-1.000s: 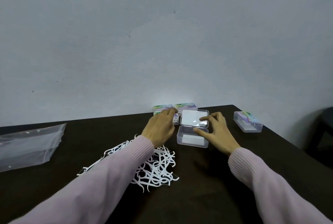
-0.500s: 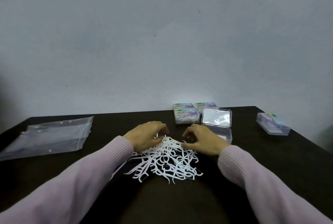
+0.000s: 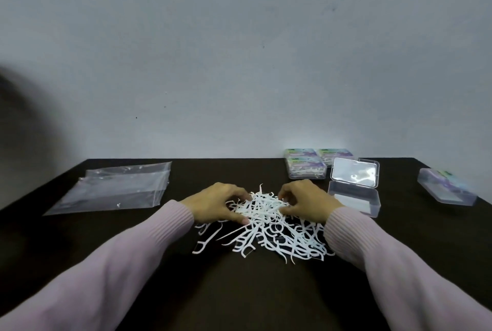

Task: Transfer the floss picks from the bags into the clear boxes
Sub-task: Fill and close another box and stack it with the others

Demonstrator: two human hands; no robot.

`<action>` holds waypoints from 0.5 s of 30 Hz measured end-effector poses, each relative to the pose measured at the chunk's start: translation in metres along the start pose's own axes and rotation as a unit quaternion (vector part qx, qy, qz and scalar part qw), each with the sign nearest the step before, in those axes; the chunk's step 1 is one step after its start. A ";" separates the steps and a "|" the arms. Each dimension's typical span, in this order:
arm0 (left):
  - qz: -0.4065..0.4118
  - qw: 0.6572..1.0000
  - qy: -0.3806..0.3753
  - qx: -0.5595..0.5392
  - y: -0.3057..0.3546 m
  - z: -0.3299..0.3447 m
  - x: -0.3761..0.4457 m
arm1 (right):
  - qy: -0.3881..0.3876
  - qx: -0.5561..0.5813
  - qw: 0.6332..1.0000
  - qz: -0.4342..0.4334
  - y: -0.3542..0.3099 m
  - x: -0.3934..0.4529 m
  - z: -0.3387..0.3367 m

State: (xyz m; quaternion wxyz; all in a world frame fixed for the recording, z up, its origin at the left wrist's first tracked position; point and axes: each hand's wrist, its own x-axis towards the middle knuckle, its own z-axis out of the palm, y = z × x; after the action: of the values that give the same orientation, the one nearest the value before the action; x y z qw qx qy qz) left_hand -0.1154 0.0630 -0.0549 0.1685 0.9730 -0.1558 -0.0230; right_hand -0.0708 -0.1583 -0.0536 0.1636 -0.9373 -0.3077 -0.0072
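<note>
A heap of white floss picks [image 3: 269, 227] lies on the dark table in front of me. My left hand [image 3: 215, 204] and my right hand [image 3: 306, 204] cup the far part of the heap from either side, fingers curled around a bunch of picks between them. An open clear box [image 3: 354, 199] stands just right of my right hand, its lid [image 3: 355, 175] tipped up behind it. Empty clear bags [image 3: 114, 188] lie flat at the left.
Closed boxes with coloured labels [image 3: 306, 168] sit against the wall behind the open box. Another closed box [image 3: 447, 190] rests near the table's right edge. A grey wall rises right behind the table.
Both hands left the open box and came down onto the pick heap, then closed in on a bunch from both sides. The view has shifted left.
</note>
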 end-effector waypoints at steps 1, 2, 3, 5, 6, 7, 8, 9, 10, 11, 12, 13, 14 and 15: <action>0.005 1.000 0.006 0.001 0.000 0.001 0.001 | 0.008 0.001 1.000 -0.004 -0.001 0.000 -0.001; 0.011 1.000 0.013 0.002 0.001 0.002 0.001 | 0.018 0.001 1.000 -0.010 -0.001 0.000 -0.001; 0.016 1.000 0.019 0.001 0.002 0.002 0.001 | 0.026 0.003 1.000 -0.016 -0.002 0.000 -0.002; 0.025 0.999 0.028 -0.004 0.003 0.001 0.001 | 0.039 0.010 0.999 -0.023 -0.002 0.000 -0.002; 0.029 0.999 0.035 -0.007 0.004 0.001 0.002 | 0.043 0.013 0.999 -0.024 -0.001 -0.001 -0.003; 0.033 0.999 0.042 -0.005 0.004 0.000 0.001 | 0.047 0.014 0.999 -0.024 -0.001 -0.001 -0.003; 0.036 0.998 0.050 0.000 0.004 0.000 0.001 | 0.054 0.013 0.998 -0.025 0.000 -0.001 -0.003; 0.039 0.998 0.057 0.008 0.005 0.000 0.001 | 0.063 0.013 0.998 -0.025 0.000 -0.002 -0.004; 0.041 0.997 0.066 0.014 0.006 0.000 0.001 | 0.071 0.012 0.997 -0.026 0.001 -0.002 -0.004; 0.042 0.996 0.076 0.020 0.006 -0.001 0.001 | 0.078 0.014 0.996 -0.026 0.001 -0.002 -0.005; 0.044 0.995 0.085 0.027 0.007 -0.001 0.001 | 0.082 0.015 0.996 -0.026 0.002 -0.002 -0.005; 0.045 0.994 0.092 0.032 0.008 -0.001 0.001 | 0.085 0.017 0.996 -0.025 0.003 -0.002 -0.005; 0.047 0.993 0.099 0.033 0.008 -0.001 0.002 | 0.086 0.019 0.996 -0.024 0.003 -0.002 -0.005; 0.049 0.993 0.107 0.031 0.008 -0.002 0.002 | 0.088 0.021 0.996 -0.022 0.004 -0.002 -0.006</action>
State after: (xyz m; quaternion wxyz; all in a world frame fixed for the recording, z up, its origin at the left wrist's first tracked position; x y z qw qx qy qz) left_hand -0.1156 0.0558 -0.0504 0.1552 0.9657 -0.1854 0.0942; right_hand -0.0701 -0.1640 -0.0495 0.2095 -0.9224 -0.3127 -0.0870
